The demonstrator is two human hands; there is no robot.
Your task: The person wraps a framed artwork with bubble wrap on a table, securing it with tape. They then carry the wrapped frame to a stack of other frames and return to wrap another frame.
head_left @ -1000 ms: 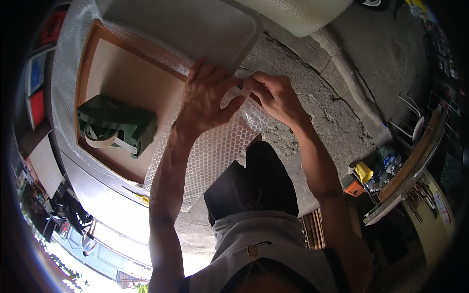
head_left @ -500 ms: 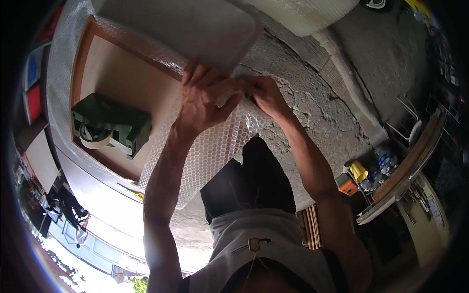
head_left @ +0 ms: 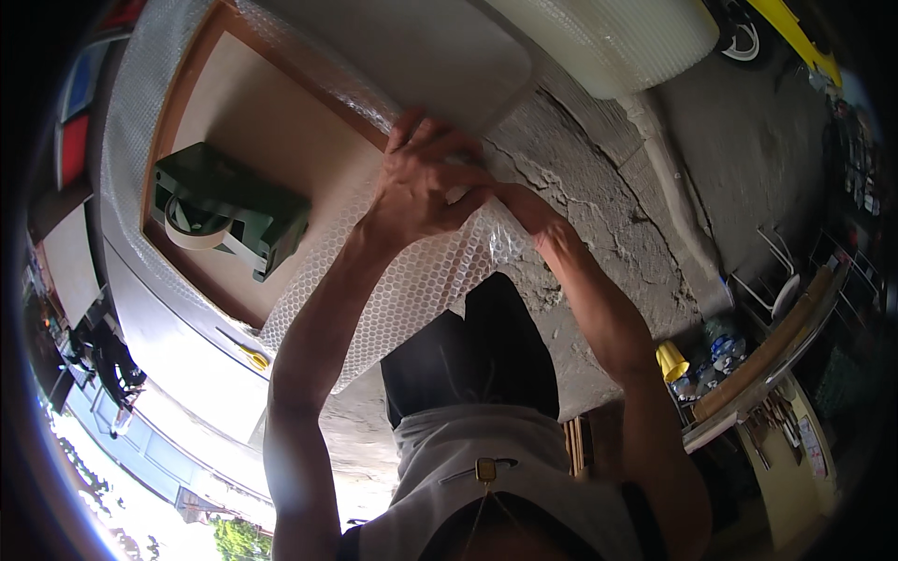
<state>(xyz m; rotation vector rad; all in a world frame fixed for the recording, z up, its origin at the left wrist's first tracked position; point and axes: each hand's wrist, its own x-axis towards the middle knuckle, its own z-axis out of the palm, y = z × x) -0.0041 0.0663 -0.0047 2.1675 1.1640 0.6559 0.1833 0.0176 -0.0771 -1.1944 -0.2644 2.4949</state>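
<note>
A brown wooden frame with a tan backing board (head_left: 281, 122) lies face down on bubble wrap (head_left: 402, 294). The wrap's near flap is folded over part of the board. My left hand (head_left: 426, 178) is closed over the wrap at the frame's right corner, thumb pointing right. Beside it, my right hand (head_left: 524, 208) is bent in at the same corner against the wrap; its fingers are hidden behind the left hand. On the board stands a dark green tape dispenser (head_left: 267, 220) with a roll of tape (head_left: 195, 229) in it.
Yellow-handled scissors (head_left: 253, 357) lie on the table by the frame's near edge. A big roll of bubble wrap (head_left: 622, 47) is at the top. A cracked concrete floor (head_left: 608, 206) spreads to the right, with a cluttered shelf (head_left: 767, 355) and a yellow cup (head_left: 671, 361).
The view has shifted, so the frame and dispenser appear slightly higher and farther right. My right hand's fingers have gone behind my left hand. Both hands stay at the wrapped corner.
</note>
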